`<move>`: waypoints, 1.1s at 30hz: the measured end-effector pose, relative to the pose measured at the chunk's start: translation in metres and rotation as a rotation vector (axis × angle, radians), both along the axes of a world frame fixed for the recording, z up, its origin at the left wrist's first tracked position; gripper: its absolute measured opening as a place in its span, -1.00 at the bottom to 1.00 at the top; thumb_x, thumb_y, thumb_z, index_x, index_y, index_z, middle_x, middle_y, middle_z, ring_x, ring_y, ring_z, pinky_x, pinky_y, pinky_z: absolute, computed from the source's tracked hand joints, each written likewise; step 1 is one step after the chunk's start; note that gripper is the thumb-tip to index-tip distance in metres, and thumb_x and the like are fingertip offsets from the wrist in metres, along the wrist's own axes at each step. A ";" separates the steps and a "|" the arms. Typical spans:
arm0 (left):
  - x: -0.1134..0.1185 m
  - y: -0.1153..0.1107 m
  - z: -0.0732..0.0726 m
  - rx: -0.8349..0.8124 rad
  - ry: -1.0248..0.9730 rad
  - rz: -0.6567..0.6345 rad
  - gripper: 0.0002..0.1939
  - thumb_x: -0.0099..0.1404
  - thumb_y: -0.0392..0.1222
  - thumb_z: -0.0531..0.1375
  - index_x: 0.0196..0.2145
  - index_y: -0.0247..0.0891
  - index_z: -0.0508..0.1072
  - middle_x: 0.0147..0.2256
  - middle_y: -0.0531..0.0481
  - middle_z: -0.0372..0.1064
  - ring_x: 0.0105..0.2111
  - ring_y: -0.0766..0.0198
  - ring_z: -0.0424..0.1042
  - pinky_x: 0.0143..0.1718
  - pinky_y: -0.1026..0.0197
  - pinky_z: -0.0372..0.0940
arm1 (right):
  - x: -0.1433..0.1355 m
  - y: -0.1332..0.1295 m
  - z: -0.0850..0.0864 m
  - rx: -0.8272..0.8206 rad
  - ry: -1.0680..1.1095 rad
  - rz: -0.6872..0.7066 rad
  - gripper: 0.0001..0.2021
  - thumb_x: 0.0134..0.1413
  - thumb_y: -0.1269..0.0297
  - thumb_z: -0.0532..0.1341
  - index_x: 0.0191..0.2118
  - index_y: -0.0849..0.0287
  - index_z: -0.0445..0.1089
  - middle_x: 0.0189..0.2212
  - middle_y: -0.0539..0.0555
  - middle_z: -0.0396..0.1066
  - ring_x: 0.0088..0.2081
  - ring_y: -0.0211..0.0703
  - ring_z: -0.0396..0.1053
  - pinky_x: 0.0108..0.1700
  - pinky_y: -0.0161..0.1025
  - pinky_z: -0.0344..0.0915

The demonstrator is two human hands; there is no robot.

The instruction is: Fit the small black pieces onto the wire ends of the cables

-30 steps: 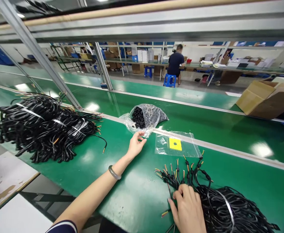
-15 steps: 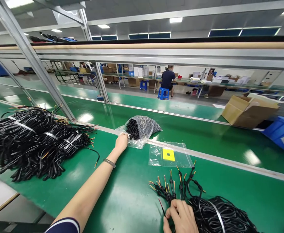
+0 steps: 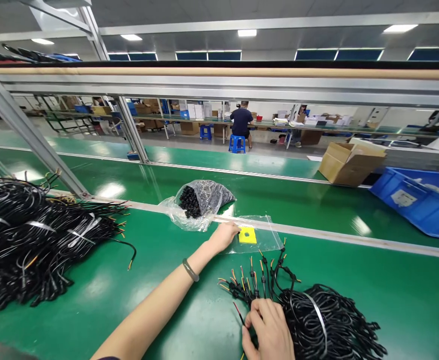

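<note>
My left hand point(image 3: 225, 236) is closed at the left edge of a flat clear plastic bag point(image 3: 268, 235), beside a yellow square piece point(image 3: 248, 235) with a hole. A small dark thing shows at its fingertips, too small to name. Behind it lies an open clear bag of small black parts point(image 3: 190, 201). My right hand point(image 3: 268, 330) pinches a black cable point(image 3: 241, 316) with a red wire end. Beside this hand rests a tied bundle of black cables point(image 3: 326, 320); several ends with orange and red wires fan out above it.
A large pile of black cables point(image 3: 35, 240) lies at the left of the green table point(image 3: 174, 300). A cardboard box point(image 3: 349, 162) and a blue bin point(image 3: 422, 200) stand at the right. Metal posts rise behind. A person point(image 3: 241, 120) sits in the background.
My left hand has left the bag of black parts and moved right to the flat bag. My right hand stays at the cable. The view has turned right.
</note>
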State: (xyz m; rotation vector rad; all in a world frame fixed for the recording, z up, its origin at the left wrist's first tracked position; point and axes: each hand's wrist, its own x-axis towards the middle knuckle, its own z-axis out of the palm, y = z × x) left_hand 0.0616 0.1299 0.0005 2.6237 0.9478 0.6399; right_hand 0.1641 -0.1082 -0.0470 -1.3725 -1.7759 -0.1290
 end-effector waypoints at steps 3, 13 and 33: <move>0.014 -0.006 -0.003 0.038 0.135 -0.037 -0.77 0.24 -0.44 0.11 -0.30 -0.31 0.56 -0.33 -0.15 0.51 -0.28 0.13 0.48 -0.21 0.16 0.34 | -0.001 0.001 -0.002 0.011 0.010 0.000 -0.91 -0.05 0.45 0.04 -0.50 0.17 0.19 -0.46 0.03 0.20 -0.38 -0.16 0.14 -0.32 -0.20 -0.02; 0.023 -0.010 0.002 0.086 0.328 -0.090 -0.83 0.20 -0.48 0.15 -0.46 -0.41 0.53 -0.39 -0.25 0.47 -0.22 0.02 0.43 -0.22 0.11 0.33 | -0.002 -0.002 0.002 -0.037 0.020 -0.011 -0.92 -0.04 0.45 0.05 -0.49 0.17 0.20 -0.44 0.04 0.22 -0.37 -0.16 0.13 -0.32 -0.20 -0.02; -0.054 -0.118 -0.004 -1.462 -0.697 0.168 -0.51 -0.11 0.01 0.44 -0.31 -0.43 0.54 -0.49 -0.10 0.50 -0.53 0.37 0.45 -0.53 0.40 0.33 | -0.001 -0.010 0.027 -0.075 0.055 -0.013 -0.91 0.17 0.44 0.07 -0.32 0.17 0.29 -0.57 -0.04 0.24 -0.53 -0.24 0.16 -0.42 -0.27 0.03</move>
